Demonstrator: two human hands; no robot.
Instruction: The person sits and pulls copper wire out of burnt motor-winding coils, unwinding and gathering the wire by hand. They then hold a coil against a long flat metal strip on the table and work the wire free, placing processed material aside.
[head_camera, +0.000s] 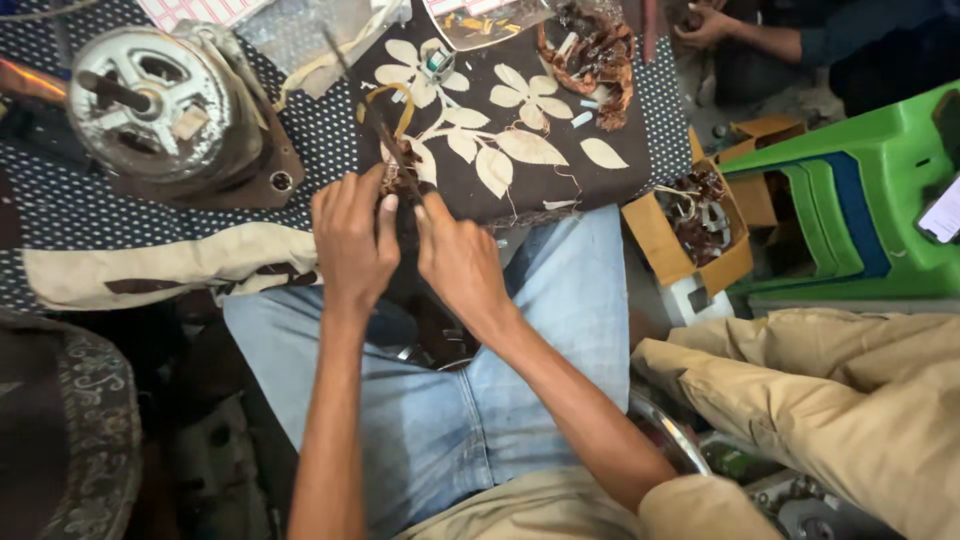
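Left hand (352, 235) and right hand (457, 257): both pinched narrowly on small brown coil piece (398, 180) at near edge of leaf-patterned cloth (520, 150), above lap. Thin rod (375, 115) angled far-left from fingers. Electric motor (165, 110) far left. Cardboard box (690, 235) right.

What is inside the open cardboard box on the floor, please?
The cardboard box holds dark coppery wire coils; whatever lies beneath them and the box's bottom are covered.

hands (405, 245) hide, perhaps, a small coil.
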